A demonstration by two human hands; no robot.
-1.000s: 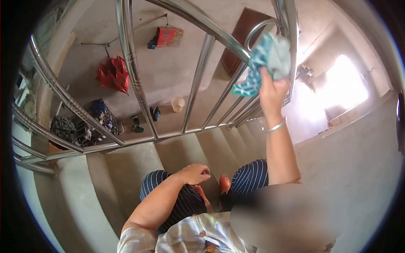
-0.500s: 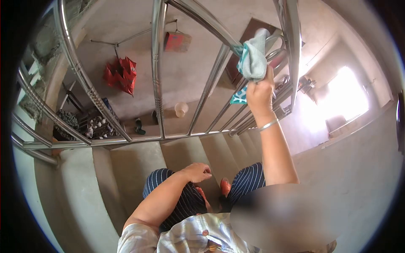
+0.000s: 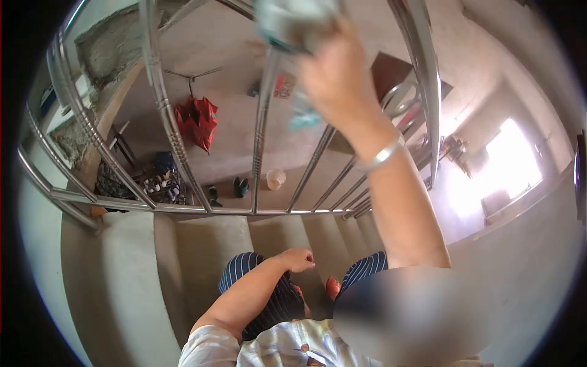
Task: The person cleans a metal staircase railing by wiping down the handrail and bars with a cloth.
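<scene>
Raised at the top of the view, my right hand grips a pale cloth with teal trim, both blurred by motion. The cloth is against the upper part of the stainless steel stair railing, and its teal-patterned end hangs below the hand. A silver bangle circles that wrist. Low in the middle, my left hand is held near my knee in striped trousers, its fingers curled with nothing seen in them.
Concrete steps run beneath me along the railing. Beyond the bars, a folded red umbrella hangs by the wall. A white basket, dark slippers and a shoe rack stand below. A bright window is at right.
My right hand and the cloth have moved up and left along the railing, closer to the camera. My left hand stays curled near my knee. The view has shifted slightly.
</scene>
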